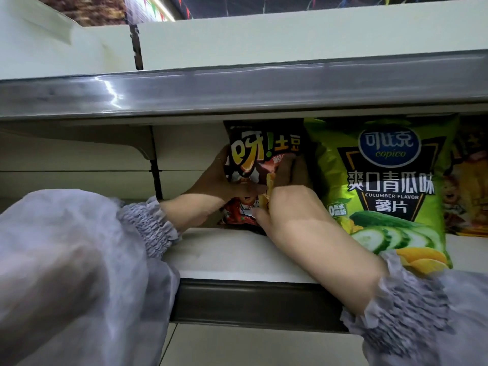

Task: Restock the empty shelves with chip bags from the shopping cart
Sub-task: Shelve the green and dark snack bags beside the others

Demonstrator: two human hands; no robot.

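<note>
A pale shop shelf (pixel 224 254) under a grey rail. On it the dark chip bag (pixel 253 154) stands upright, just beside a green cucumber bag (pixel 390 180). The left hand (pixel 211 186) grips its left edge and the right hand (pixel 290 207) curls round its right side. I'd seat the base flat, label forward (readable from the aisle), then release gently so it doesn't topple.

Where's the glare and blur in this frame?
Head view: glare streak on the upper shelf rail; left sleeve blurred; cucumber chip bag print sharp; left hand and right hand on the dark chip bag sit in shelf shadow.
</note>
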